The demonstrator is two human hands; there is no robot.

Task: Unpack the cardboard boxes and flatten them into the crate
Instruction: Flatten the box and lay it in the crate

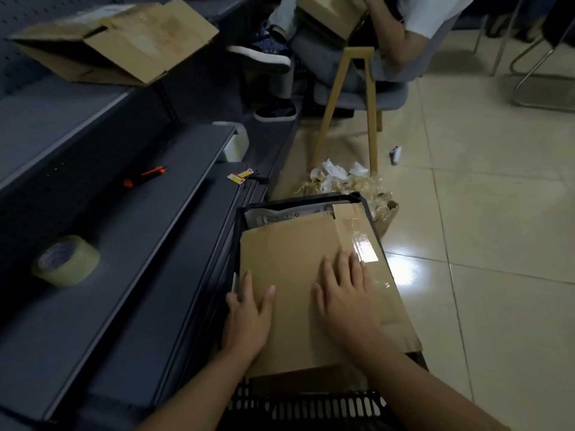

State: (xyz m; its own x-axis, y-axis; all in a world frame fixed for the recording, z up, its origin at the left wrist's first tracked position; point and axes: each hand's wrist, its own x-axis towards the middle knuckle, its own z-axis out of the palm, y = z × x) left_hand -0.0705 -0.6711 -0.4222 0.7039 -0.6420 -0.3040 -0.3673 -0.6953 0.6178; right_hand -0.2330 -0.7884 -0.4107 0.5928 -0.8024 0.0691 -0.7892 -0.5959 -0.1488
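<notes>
A flattened cardboard box [298,275] lies on top of the black slatted crate [311,405], clear tape along its right edge. The left hand [247,321] and right hand [345,303] both press flat on it, fingers spread wide, gripping nothing. An unflattened cardboard box [115,45], a tape roll [67,259] and an orange utility knife [144,176] sit on the dark shelves to the left.

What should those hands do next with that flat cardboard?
Probably press down: both the left hand and right hand lie flat on the flattened box, whose near right edge overhangs the black crate rim.
</notes>
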